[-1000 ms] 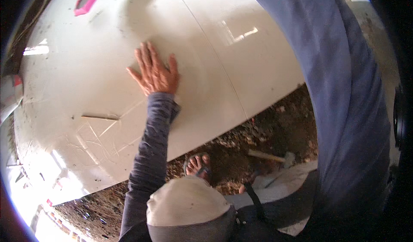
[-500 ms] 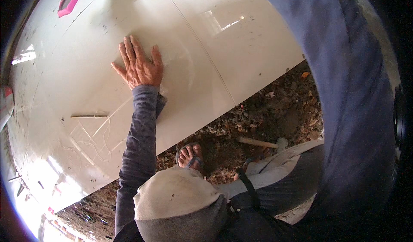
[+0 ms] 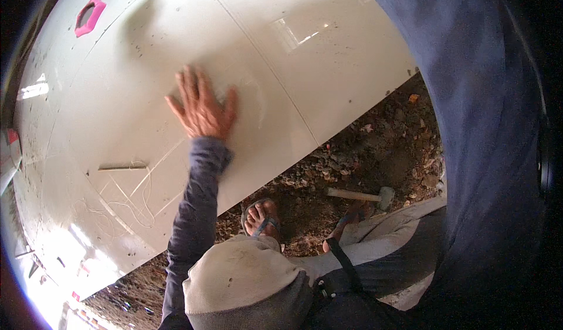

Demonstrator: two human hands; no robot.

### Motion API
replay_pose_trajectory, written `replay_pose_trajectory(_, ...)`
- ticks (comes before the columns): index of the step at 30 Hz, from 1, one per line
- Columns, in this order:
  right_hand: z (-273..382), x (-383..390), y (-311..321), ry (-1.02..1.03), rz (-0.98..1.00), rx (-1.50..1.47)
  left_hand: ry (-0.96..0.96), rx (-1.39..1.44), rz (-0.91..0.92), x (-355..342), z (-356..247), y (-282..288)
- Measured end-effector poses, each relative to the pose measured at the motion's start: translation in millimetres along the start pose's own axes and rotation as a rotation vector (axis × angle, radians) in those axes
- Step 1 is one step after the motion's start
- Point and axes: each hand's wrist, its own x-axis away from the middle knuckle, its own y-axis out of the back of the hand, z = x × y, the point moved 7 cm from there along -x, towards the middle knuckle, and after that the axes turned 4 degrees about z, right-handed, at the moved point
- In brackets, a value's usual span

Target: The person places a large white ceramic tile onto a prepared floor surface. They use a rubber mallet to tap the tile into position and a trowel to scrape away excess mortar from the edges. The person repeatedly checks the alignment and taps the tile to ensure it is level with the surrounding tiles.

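Observation:
My left hand (image 3: 204, 110) lies palm down with fingers spread on large glossy cream tiles (image 3: 258, 166), left of a long joint line between two of them. It holds nothing that I can see, and its edges are slightly blurred. My right arm, in a dark blue sleeve (image 3: 475, 95), runs up the right side and out past the top, so my right hand is out of sight. Near my left forearm, a thin brown stick (image 3: 122, 167) rests on the tile with loose pale string (image 3: 141, 210) beside it.
A pink-rimmed hexagonal object (image 3: 90, 17) sits at the far left. Beyond the tiles' near edge is rough soil with rubble (image 3: 311, 174). A mallet (image 3: 385, 198) with a wooden handle lies there, close to my sandalled foot (image 3: 262, 217).
My left hand has slid slightly right and nearer over the tile, still spread. The view has shifted a little. The stick, string and mallet lie as before.

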Motion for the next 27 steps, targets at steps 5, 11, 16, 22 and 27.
replay_pose_trajectory(5,5.5,35.4,44.5,0.058,-0.161,-0.03,-0.306,0.304,0.272,97.4,-118.9,-9.1)
replay_pose_trajectory(11,-23.4,220.9,68.1,-0.325,-0.002,-0.28,-0.4,0.325,0.308,118.3,-174.7,-16.8)
replay_pose_trajectory(16,-66.3,357.5,34.0,-0.472,0.021,-0.506,-0.423,0.206,0.2,120.8,-162.6,-22.0)
replay_pose_trajectory(22,-91.1,590.1,-55.0,-0.828,-0.215,-1.018,-0.476,0.214,0.285,140.9,-156.1,2.0)
replay_pose_trajectory(27,-17.7,681.4,-123.6,-1.135,0.008,-1.029,-0.585,0.219,0.293,99.1,-95.7,21.8)
